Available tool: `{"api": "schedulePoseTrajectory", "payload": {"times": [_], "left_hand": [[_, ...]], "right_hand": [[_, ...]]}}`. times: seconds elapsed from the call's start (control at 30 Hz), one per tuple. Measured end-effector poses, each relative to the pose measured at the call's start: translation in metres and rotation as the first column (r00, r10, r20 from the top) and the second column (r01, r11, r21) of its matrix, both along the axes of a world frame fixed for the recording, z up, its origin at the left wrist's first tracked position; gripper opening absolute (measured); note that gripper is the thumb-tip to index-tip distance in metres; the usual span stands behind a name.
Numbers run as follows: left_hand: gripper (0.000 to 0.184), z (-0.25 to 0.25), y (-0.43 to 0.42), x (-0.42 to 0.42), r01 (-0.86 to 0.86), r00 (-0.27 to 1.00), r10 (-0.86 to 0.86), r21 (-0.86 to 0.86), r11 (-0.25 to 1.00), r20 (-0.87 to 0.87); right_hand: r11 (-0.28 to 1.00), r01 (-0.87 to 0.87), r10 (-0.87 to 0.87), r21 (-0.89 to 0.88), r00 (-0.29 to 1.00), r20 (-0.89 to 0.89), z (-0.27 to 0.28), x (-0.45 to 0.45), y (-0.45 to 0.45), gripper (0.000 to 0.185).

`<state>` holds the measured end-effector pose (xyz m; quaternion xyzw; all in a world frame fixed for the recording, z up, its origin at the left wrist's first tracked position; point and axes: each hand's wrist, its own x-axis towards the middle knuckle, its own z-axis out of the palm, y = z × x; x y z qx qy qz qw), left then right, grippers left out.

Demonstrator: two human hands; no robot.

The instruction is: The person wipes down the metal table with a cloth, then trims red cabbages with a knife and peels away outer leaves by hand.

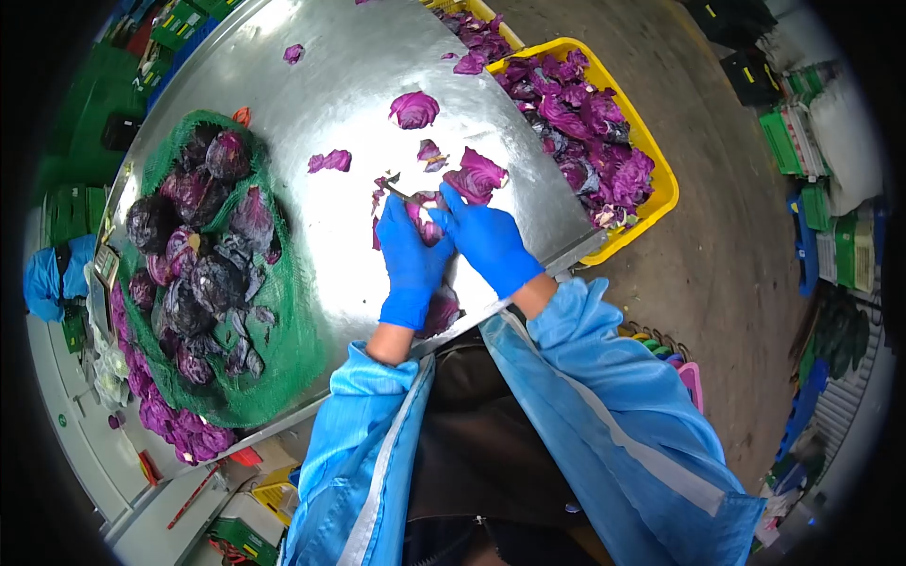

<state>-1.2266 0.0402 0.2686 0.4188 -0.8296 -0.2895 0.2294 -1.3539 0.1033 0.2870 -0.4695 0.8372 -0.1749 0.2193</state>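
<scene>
Both hands wear blue gloves over the steel table (330, 85). My left hand (411, 259) is closed on a piece of purple cabbage (427, 224), with a thin dark knife (397, 191) showing just beyond its fingertips. My right hand (483, 241) is closed against the right side of the same piece. Which hand holds the knife is unclear. A loose purple leaf (477, 176) lies just beyond the right hand, and another cabbage piece (441, 312) is near the table edge below the hands.
Whole red cabbages (195, 198) rest on green netting (283, 363) at the left. Beyond the table's right edge stands a yellow crate (661, 179) full of purple leaves (590, 113). More loose leaves (413, 109) lie on the table. Trimmed purple cabbages (184, 429) line the table's left side.
</scene>
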Motion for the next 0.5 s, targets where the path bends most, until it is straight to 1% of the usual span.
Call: {"api": "schedulePoseTrajectory", "payload": {"times": [0.03, 0.07, 0.13, 0.17, 0.2, 0.23, 0.27, 0.3, 0.33, 0.37, 0.4, 0.43, 0.47, 0.5], "left_hand": [[0.106, 0.004, 0.003, 0.004, 0.029, 0.999, -0.031, 0.088, 0.996, 0.028], [0.107, 0.003, 0.015, 0.01, 0.039, 0.998, -0.034, 0.087, 0.995, -0.06], [0.107, -0.003, 0.021, 0.018, 0.084, 0.991, -0.082, 0.017, 0.996, -0.104], [0.106, -0.003, 0.02, 0.018, 0.085, 0.985, -0.08, 0.028, 0.996, -0.15], [0.106, -0.001, 0.016, 0.023, 0.09, 0.979, -0.081, 0.038, 0.995, -0.188], [0.108, -0.008, 0.013, 0.03, 0.105, 0.971, -0.096, 0.03, 0.994, -0.219], [0.107, -0.003, 0.012, 0.038, 0.148, 0.955, -0.103, 0.143, 0.979, -0.279], [0.107, -0.006, 0.01, 0.046, 0.198, 0.926, -0.121, 0.187, 0.962, -0.357], [0.107, -0.009, 0.011, 0.054, 0.248, 0.892, -0.131, 0.226, 0.942, -0.433], [0.107, -0.001, 0.015, 0.055, 0.304, 0.846, -0.091, 0.334, 0.892, -0.526], [0.108, -0.008, 0.015, 0.06, 0.31, 0.858, -0.109, 0.336, 0.889, -0.503], [0.108, -0.007, 0.016, 0.061, 0.323, 0.864, -0.132, 0.333, 0.886, -0.486], [0.108, -0.001, 0.017, 0.059, 0.336, 0.87, -0.154, 0.334, 0.88, -0.469], [0.108, 0.003, 0.017, 0.056, 0.334, 0.87, -0.149, 0.338, 0.88, -0.47]], "right_hand": [[0.992, 0.122, -0.11, -0.03, 0.96, 0.257, -0.004, -0.015, -0.005, 0.055], [0.968, 0.247, -0.198, -0.037, 0.848, 0.492, -0.008, -0.033, -0.012, 0.057], [0.999, 0.05, -0.053, 0.02, 0.923, 0.38, -0.022, -0.063, -0.016, 0.059], [0.999, 0.035, -0.025, -0.017, 0.91, 0.414, 0.004, -0.058, -0.012, 0.055], [1.0, 0.005, -0.008, 0.013, 0.971, 0.24, 0.006, -0.051, -0.013, 0.05], [0.99, 0.07, -0.036, -0.125, 0.966, 0.257, -0.006, -0.045, -0.01, 0.048], [0.957, 0.134, -0.059, -0.257, 0.959, 0.278, -0.025, -0.04, -0.006, 0.046], [0.969, 0.177, -0.11, -0.175, 0.935, 0.336, -0.037, -0.045, -0.006, 0.045], [0.96, 0.277, -0.239, -0.03, 0.873, 0.426, -0.052, -0.053, -0.008, 0.044], [0.899, 0.433, -0.358, -0.062, 0.809, 0.466, -0.049, -0.05, -0.006, 0.043], [0.813, 0.575, -0.461, -0.088, 0.729, 0.507, -0.046, -0.049, -0.006, 0.043], [0.906, 0.411, -0.365, -0.103, 0.881, 0.3, -0.054, -0.056, 0.001, 0.06], [0.909, 0.405, -0.361, -0.1, 0.883, 0.299, -0.031, -0.051, 0.001, 0.06], [0.947, 0.317, -0.3, -0.047, 0.929, 0.218, 0.013, -0.04, 0.003, 0.072]]}}
